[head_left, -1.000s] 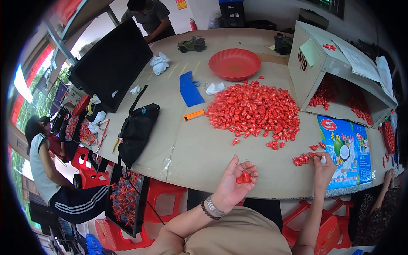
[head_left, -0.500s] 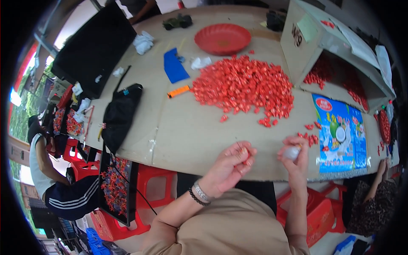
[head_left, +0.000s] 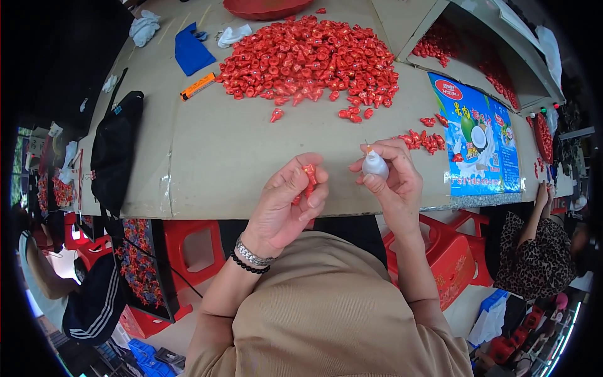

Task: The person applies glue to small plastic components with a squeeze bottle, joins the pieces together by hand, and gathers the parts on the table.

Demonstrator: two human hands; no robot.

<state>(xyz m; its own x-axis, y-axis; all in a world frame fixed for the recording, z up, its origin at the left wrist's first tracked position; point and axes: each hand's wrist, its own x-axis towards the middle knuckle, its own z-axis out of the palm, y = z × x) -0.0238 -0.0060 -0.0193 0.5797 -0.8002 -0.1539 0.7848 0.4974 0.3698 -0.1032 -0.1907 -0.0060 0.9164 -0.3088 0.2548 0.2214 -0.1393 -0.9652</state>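
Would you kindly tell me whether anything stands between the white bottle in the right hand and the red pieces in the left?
Nothing visible stands in the gap between the white bottle in the right hand and the red pieces; only the curled fingers of the left hand partly surround those pieces.

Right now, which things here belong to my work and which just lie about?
Apparently in use: small red pieces in left hand; white squeeze bottle in right hand; heaped red pieces.

Seemingly lying about: black bag; crumpled white cloth; blue sheet.

Red pieces (head_left: 309, 175), white bottle (head_left: 375, 166), leopard-print top (head_left: 535, 267)
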